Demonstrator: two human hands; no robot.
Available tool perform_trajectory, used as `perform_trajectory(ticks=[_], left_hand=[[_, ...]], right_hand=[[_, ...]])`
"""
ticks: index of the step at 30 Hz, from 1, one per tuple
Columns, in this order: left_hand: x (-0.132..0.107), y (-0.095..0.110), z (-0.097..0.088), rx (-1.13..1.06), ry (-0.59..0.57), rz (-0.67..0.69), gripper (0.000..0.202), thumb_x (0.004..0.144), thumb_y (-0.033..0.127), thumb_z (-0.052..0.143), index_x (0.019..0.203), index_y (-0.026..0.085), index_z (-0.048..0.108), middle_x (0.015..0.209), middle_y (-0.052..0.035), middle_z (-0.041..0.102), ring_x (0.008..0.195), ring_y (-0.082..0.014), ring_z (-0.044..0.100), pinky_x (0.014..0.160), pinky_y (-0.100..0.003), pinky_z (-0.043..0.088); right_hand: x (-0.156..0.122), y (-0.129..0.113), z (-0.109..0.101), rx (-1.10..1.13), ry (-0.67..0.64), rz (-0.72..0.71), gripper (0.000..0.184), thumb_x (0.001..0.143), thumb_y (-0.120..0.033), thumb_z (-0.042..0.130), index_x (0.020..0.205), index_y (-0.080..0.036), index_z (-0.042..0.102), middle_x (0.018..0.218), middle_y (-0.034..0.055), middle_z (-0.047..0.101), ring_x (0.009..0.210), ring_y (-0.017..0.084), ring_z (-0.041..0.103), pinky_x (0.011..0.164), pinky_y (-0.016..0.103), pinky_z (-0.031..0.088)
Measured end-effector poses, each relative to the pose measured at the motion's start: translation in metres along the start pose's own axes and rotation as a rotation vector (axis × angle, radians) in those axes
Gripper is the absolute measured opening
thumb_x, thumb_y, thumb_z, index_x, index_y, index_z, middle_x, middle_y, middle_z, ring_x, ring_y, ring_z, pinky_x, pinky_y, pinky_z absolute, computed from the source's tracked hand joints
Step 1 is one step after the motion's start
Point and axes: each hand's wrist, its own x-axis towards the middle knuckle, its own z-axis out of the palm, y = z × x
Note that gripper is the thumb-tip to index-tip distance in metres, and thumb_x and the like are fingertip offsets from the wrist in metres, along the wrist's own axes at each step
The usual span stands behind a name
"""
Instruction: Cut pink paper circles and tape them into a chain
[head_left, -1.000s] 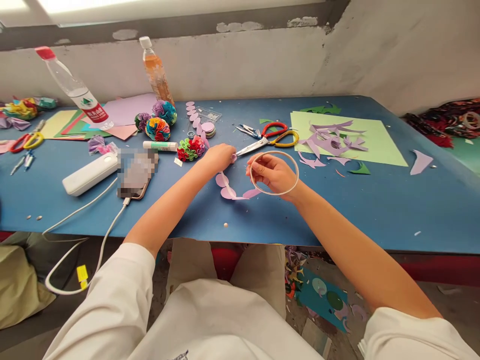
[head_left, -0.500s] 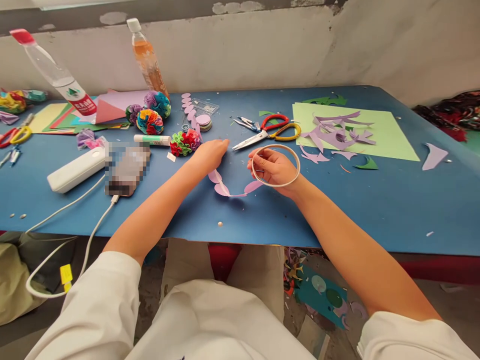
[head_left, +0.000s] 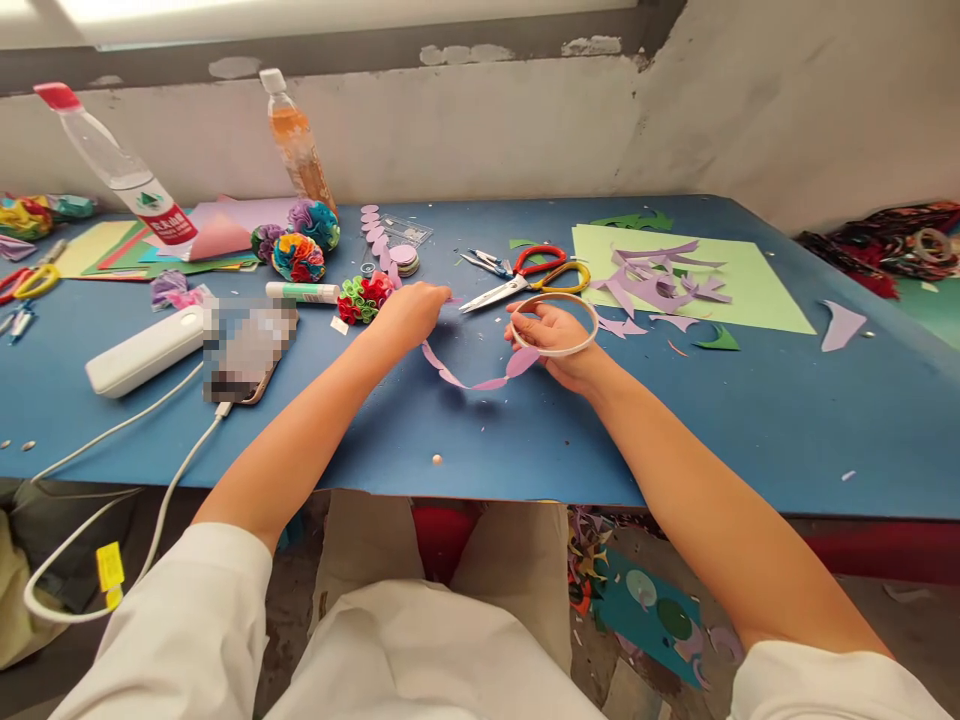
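My left hand (head_left: 411, 308) pinches one end of a chain of pale purple paper circles (head_left: 480, 378) that sags over the blue table (head_left: 750, 420). My right hand (head_left: 553, 340) grips the other end of the chain together with a thin white ring (head_left: 591, 330), fingers curled round them. Red-and-yellow scissors (head_left: 525, 275) lie just beyond both hands. A red and green paper flower (head_left: 361, 296) sits close to my left hand.
Two bottles (head_left: 120, 170) (head_left: 294, 135), colourful paper balls (head_left: 297, 256), a glue stick (head_left: 301, 292), a white power bank (head_left: 142, 350), a phone with cable (head_left: 244, 350) and coloured sheets lie to the left. A green sheet (head_left: 750, 290) with purple scraps lies to the right.
Both hands have lifted the purple chain and drawn it straighter between them. The ring has tilted flatter in my right hand.
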Motion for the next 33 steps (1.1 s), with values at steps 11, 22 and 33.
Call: perform_trajectory(ticks=[11, 22, 33], left_hand=[[-0.0030, 0.0020, -0.0017, -0.061, 0.018, 0.037, 0.039, 0.092, 0.010, 0.036, 0.116, 0.013, 0.066, 0.102, -0.0133, 0.073, 0.096, -0.0247, 0.068, 0.083, -0.032, 0.050], [-0.0028, 0.0020, -0.0003, -0.053, -0.001, 0.022, 0.040, 0.093, 0.013, 0.034, 0.117, 0.015, 0.065, 0.105, -0.0130, 0.072, 0.097, -0.0250, 0.068, 0.083, -0.033, 0.049], [-0.0100, 0.0059, -0.0066, -0.010, 0.068, 0.009, 0.038, 0.096, 0.023, 0.035, 0.113, 0.016, 0.068, 0.095, -0.0129, 0.075, 0.087, -0.0284, 0.070, 0.071, -0.033, 0.050]], right_hand=[[0.0041, -0.0011, -0.0059, -0.050, 0.129, 0.056, 0.029, 0.070, -0.033, 0.079, 0.080, -0.019, 0.055, 0.066, -0.0034, 0.054, 0.058, 0.009, 0.049, 0.055, 0.024, 0.040], [0.0082, 0.0016, -0.0079, -0.056, 0.117, 0.022, 0.035, 0.072, -0.046, 0.078, 0.075, -0.019, 0.056, 0.063, -0.0008, 0.060, 0.056, 0.009, 0.049, 0.051, 0.023, 0.036], [0.0048, 0.0026, -0.0073, -0.053, 0.124, 0.019, 0.036, 0.072, -0.051, 0.074, 0.075, -0.020, 0.058, 0.066, -0.0005, 0.061, 0.057, 0.010, 0.052, 0.054, 0.023, 0.041]])
